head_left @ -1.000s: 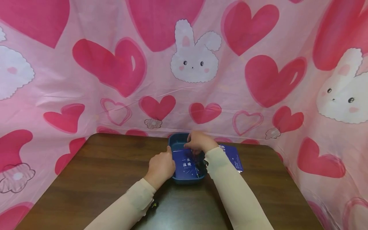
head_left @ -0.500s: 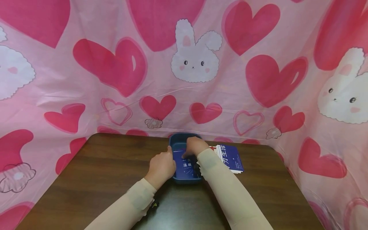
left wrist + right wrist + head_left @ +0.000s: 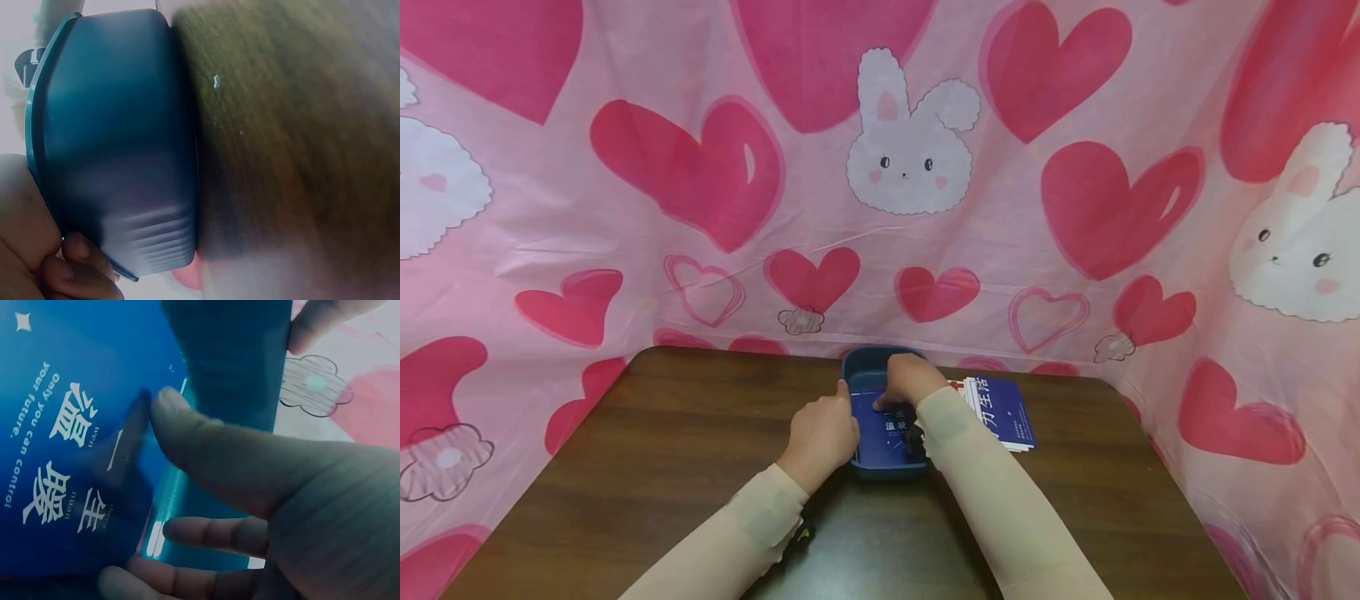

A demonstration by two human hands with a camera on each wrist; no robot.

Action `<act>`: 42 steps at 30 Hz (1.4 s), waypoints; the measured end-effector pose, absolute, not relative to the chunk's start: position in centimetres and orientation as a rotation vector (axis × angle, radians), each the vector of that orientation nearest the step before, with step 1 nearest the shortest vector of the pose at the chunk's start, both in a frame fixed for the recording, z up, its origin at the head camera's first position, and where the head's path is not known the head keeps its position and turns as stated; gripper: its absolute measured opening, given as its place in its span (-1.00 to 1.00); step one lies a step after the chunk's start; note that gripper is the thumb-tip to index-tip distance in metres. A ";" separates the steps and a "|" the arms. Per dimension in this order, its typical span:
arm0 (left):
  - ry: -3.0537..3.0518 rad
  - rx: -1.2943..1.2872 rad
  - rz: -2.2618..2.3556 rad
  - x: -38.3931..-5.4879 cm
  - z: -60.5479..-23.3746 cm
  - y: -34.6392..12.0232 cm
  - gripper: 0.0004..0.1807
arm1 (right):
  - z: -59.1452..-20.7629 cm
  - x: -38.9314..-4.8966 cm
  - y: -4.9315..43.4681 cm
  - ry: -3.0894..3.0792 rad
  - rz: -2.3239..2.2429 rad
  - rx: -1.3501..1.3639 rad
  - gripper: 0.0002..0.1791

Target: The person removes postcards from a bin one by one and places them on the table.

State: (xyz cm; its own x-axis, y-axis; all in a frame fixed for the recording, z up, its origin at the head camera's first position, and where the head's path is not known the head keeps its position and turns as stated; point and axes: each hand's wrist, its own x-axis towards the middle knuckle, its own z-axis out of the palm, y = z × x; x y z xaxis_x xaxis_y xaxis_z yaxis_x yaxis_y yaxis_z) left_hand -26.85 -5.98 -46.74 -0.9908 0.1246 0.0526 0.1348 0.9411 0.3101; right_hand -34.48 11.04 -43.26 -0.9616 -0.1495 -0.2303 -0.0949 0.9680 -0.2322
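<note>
A glossy blue rectangular card (image 3: pixel 874 437) with white Chinese characters and the small line "Only you can control your future" lies inside a deep teal plastic tray (image 3: pixel 887 473), toward its near end. The right hand (image 3: pixel 913 382) reaches into the tray: its thumb touches the card's face near one edge, and fingertips lie at that edge; whether they clamp it I cannot tell. The left hand (image 3: pixel 823 429) grips the tray's left rim, fingers curled against the outer wall. Just right of the tray is a stack of printed sheets (image 3: pixel 1011 412), blue on top, white edges showing. All this rests on a dark brown wood-grain table (image 3: pixel 700 433), before a pink cloth backdrop (image 3: pixel 865 242) printed with hearts and white rabbits
</note>
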 end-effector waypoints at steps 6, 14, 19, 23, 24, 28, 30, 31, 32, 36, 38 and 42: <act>-3.056 -0.206 -0.478 -26.9 -46.7 -6.0 -0.25 | -43.3 -34.4 10.9 2.851 -0.282 -0.151 -0.18; -3.063 -0.202 -0.473 -26.8 -46.6 -6.0 -0.24 | -43.1 -34.6 10.9 2.859 -0.314 -0.174 -0.21; -3.063 -0.204 -0.500 -26.8 -46.7 -6.0 -0.24 | -42.5 -35.1 11.6 2.885 -0.478 -0.281 -0.32; -3.043 -0.210 -0.498 -26.8 -46.7 -6.0 -0.25 | -41.9 -35.5 12.8 2.868 -0.720 -0.330 -0.42; -3.039 -0.210 -0.496 -26.8 -46.7 -6.0 -0.25 | -41.8 -35.5 13.3 2.854 -0.778 -0.333 -0.45; -3.048 -0.211 -0.501 -26.7 -46.6 -5.9 -0.24 | -41.3 -35.5 15.1 2.822 -0.955 -0.300 -0.55; -3.054 -0.210 -0.501 -26.7 -46.6 -5.9 -0.24 | -41.1 -35.4 16.2 2.802 -1.057 -0.271 -0.58; -3.056 -0.208 -0.502 -26.6 -46.5 -5.9 -0.24 | -41.1 -35.4 16.7 2.784 -1.119 -0.258 -0.58; -3.057 -0.207 -0.508 -26.6 -46.6 -5.9 -0.24 | -41.0 -35.3 17.3 2.779 -1.165 -0.249 -0.58; -3.035 -0.206 -0.511 -26.6 -46.7 -5.9 -0.25 | -40.7 -34.9 19.7 2.664 -1.438 -0.191 -0.57; -3.027 -0.206 -0.511 -26.6 -46.7 -5.9 -0.25 | -40.6 -34.7 21.0 2.650 -1.523 -0.158 -0.59; -3.030 -0.195 -0.506 -26.6 -46.8 -5.9 -0.24 | -40.4 -34.4 23.3 2.654 -1.620 -0.081 -0.60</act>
